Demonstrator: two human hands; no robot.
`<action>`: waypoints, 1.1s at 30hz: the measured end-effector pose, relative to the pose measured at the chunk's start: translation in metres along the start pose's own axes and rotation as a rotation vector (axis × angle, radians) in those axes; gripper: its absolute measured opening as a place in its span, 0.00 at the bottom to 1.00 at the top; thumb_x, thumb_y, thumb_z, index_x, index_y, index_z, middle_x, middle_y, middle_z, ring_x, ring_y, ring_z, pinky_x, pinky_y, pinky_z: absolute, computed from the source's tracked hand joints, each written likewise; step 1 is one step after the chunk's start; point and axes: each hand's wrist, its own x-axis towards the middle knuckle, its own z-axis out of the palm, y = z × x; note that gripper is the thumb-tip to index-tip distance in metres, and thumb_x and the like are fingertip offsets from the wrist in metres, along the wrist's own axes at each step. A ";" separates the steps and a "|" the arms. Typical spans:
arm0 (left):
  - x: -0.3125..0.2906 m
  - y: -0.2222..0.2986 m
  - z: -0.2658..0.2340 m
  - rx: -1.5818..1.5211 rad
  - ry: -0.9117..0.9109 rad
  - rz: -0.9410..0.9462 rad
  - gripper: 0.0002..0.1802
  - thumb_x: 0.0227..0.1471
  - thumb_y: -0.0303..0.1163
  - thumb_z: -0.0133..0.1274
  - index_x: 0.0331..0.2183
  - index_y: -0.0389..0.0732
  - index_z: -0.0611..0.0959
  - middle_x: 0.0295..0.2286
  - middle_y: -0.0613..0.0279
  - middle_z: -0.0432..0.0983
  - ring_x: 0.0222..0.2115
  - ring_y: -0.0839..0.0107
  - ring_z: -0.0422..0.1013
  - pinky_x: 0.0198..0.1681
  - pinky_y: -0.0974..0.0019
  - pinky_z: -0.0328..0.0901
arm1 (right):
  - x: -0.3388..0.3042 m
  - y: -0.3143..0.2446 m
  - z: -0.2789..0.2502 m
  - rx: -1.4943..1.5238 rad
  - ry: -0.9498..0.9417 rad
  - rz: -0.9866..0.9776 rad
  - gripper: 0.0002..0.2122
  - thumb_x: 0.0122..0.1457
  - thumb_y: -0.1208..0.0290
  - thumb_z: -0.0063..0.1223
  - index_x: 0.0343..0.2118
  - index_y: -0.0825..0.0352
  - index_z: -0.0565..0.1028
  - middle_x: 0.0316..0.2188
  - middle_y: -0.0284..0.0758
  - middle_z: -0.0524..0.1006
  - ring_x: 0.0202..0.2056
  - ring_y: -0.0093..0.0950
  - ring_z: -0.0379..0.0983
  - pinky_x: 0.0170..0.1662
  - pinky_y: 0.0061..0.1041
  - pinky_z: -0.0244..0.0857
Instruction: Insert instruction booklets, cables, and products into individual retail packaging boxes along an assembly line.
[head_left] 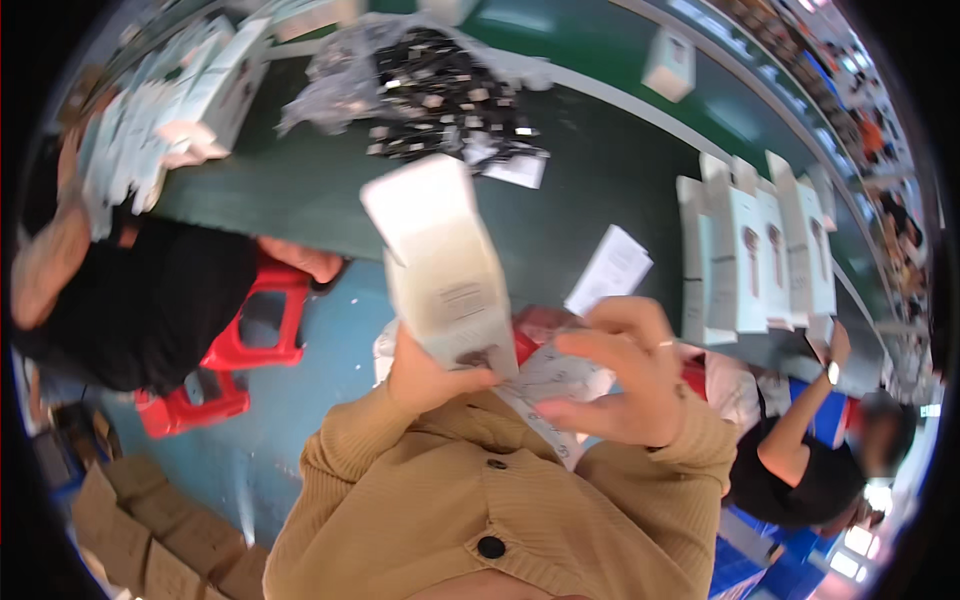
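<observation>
In front of my chest a white printed carton stands tilted in my left hand, whose fingers and thumb wrap its lower end. The carton's far end carries a raised flap. Just right of it, my right hand hovers with thumb and fingers apart and nothing visible between them; a ring is on one finger. Beneath that hand lies patterned white fabric or paper beside something red. A folded white leaflet rests on the green table beyond my right hand.
A heap of small black packed items lies on clear plastic. Cartons stand upright at right and far left; another is at the back. People sit on both sides, near red stools. Cardboard boxes fill the lower left.
</observation>
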 end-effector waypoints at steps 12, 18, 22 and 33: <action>0.065 0.035 0.084 -0.566 -0.432 -0.101 0.59 0.45 0.50 0.62 0.63 0.49 0.38 0.61 0.49 0.44 0.61 0.54 0.48 0.60 0.53 0.46 | -0.052 -0.001 -0.100 -0.545 0.355 0.424 0.27 0.41 0.74 0.60 0.49 0.72 0.70 0.46 0.48 0.73 0.47 0.43 0.71 0.49 0.32 0.65; 0.082 0.010 0.138 -0.395 -0.523 -0.259 0.48 0.55 0.53 0.48 0.64 0.45 0.40 0.63 0.49 0.37 0.64 0.56 0.38 0.63 0.55 0.40 | -0.045 0.045 -0.165 -0.768 0.322 0.608 0.20 0.48 0.71 0.58 0.45 0.69 0.73 0.44 0.45 0.74 0.45 0.42 0.71 0.46 0.32 0.66; 0.106 -0.014 0.200 -0.129 -0.547 -0.167 0.46 0.59 0.48 0.43 0.62 0.36 0.36 0.64 0.50 0.29 0.65 0.56 0.29 0.64 0.59 0.35 | -0.051 0.067 -0.161 -1.108 0.262 0.535 0.19 0.48 0.66 0.59 0.43 0.67 0.76 0.44 0.44 0.74 0.46 0.40 0.70 0.44 0.34 0.67; 0.160 -0.045 0.271 0.074 -0.370 0.036 0.52 0.56 0.55 0.42 0.60 0.25 0.35 0.60 0.29 0.29 0.63 0.42 0.25 0.64 0.55 0.29 | -0.116 0.099 -0.225 -0.547 1.132 0.431 0.12 0.61 0.68 0.49 0.43 0.71 0.74 0.44 0.37 0.75 0.46 0.26 0.69 0.51 0.24 0.59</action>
